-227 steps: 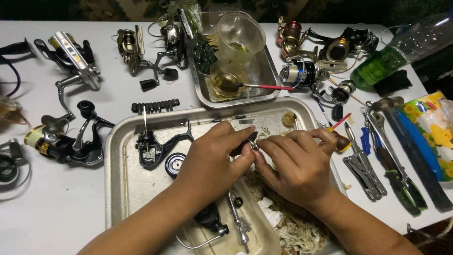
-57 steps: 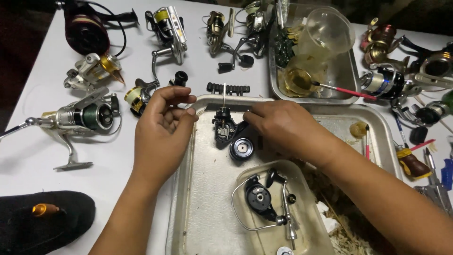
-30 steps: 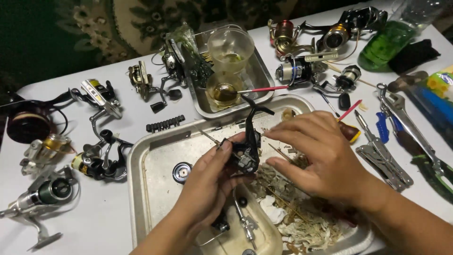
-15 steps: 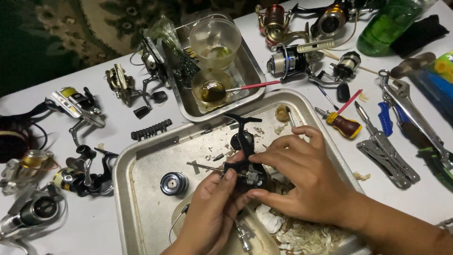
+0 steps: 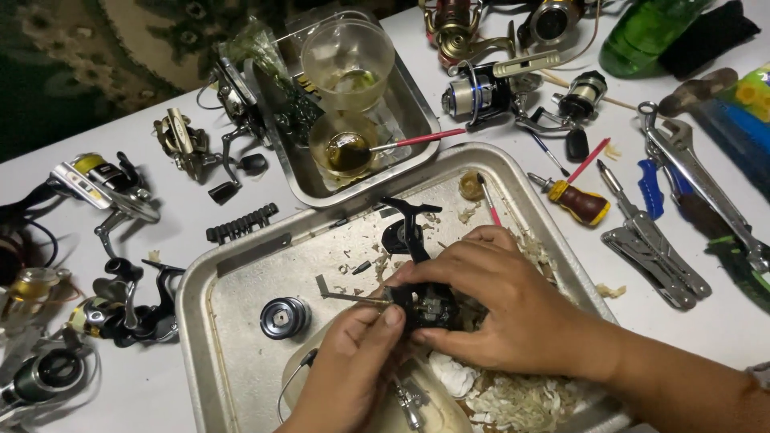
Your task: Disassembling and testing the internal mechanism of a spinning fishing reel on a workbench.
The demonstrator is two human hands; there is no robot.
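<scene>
Far left, on the white table (image 5: 200,240): several spinning reels (image 5: 108,180), metal and black, lying on their sides. A ribbed black grip piece (image 5: 241,224) lies just above the large tray's corner.

Large steel tray (image 5: 241,265), dull and scuffed, littered with pale shavings. Inside it, a dark round spool (image 5: 285,317) stands apart to the left.

Left hand (image 5: 353,365) comes up from the bottom edge, fingers curled, thumb and forefinger pinched narrow on a thin metal shaft (image 5: 349,296) pointing left.

Black reel body (image 5: 425,301) sits over the tray's middle, its arm sticking upward. Right hand (image 5: 501,305) reaches in from the lower right, palm down, fingers wrapped over the body, holding it.

Behind: smaller steel tray (image 5: 417,120) with a clear cup (image 5: 349,60). Right: red-handled screwdriver (image 5: 573,199), folding multi-tool (image 5: 654,252).
</scene>
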